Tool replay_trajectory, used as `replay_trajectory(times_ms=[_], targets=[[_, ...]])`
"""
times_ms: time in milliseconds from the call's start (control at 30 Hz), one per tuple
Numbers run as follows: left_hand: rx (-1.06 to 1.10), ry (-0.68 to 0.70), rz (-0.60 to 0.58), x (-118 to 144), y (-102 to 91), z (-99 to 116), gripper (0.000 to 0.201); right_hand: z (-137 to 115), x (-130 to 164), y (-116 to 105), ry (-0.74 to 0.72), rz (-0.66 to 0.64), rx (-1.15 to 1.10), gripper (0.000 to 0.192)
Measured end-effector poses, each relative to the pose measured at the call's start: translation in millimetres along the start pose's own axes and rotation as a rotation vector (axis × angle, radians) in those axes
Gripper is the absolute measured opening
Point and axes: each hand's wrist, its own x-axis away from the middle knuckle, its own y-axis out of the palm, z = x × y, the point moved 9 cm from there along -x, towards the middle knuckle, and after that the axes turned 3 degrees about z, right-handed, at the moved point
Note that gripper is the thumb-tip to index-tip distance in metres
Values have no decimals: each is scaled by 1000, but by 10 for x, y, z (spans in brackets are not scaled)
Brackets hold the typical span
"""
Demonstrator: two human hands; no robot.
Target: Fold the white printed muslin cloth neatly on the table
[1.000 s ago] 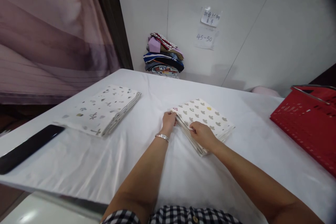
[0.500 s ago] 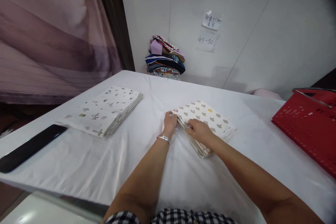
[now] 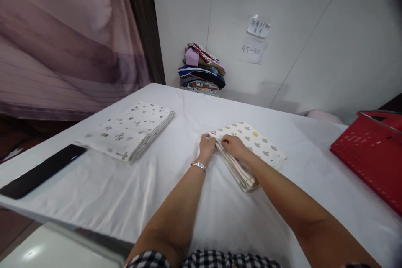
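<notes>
In front of me on the white-covered table (image 3: 176, 201) lies a folded cream cloth (image 3: 262, 144) with a grey cloud-like print, a yellow mark and a red mark. Its layered edge faces me. My left hand (image 3: 207, 145), with a silver bracelet at the wrist, is closed on the cloth's left corner. Close beside it, my right hand (image 3: 234, 146) pinches the layers along the near edge. Both sets of fingertips are partly hidden. To the left lies a second folded cloth (image 3: 135, 127), white with small leaf motifs, untouched by either hand.
A black flat object (image 3: 44, 171) lies at the table's left edge. On the right stands a red basket (image 3: 370, 150). Behind the table rises a stack of folded fabrics (image 3: 202, 69) against the wall, near paper signs (image 3: 251, 50). A pink curtain (image 3: 69, 42) hangs at left.
My right hand has shifted slightly along the cloth's edge toward my left hand. The near layers look more spread apart. The view has turned slightly left.
</notes>
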Motion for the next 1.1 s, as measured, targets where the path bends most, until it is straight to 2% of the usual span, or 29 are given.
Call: replay_trajectory(times_ms=[133, 267, 367, 467, 533, 700, 833, 967, 1100], targets=[[1, 1, -2, -6, -2, -16, 42, -15, 19, -54, -26, 45, -74, 15], [3, 8, 0, -8, -3, -15, 41, -171, 73, -27, -117, 43, 67, 16], [6, 6, 7, -6, -5, -14, 41, -189, 97, 22, -84, 22, 164, 9], [6, 4, 12, 6, -8, -6, 39, -178, 101, 43, -50, 5, 206, 9], [4, 7, 11, 18, -8, 4, 39, -165, 96, 43, -35, -4, 202, 12], [-10, 26, 13, 18, -17, 15, 35, -159, 100, 52, -45, 24, 146, 34], [-39, 44, 52, -30, -90, 11, 32, -134, 129, 69, -82, 95, 77, 37], [-143, 131, 118, -59, -222, 94, 26, -82, 134, 100, -104, 105, 27, 38], [-279, 174, 123, -80, -268, 139, 27, -121, 154, 124, -113, 74, 114, 38]])
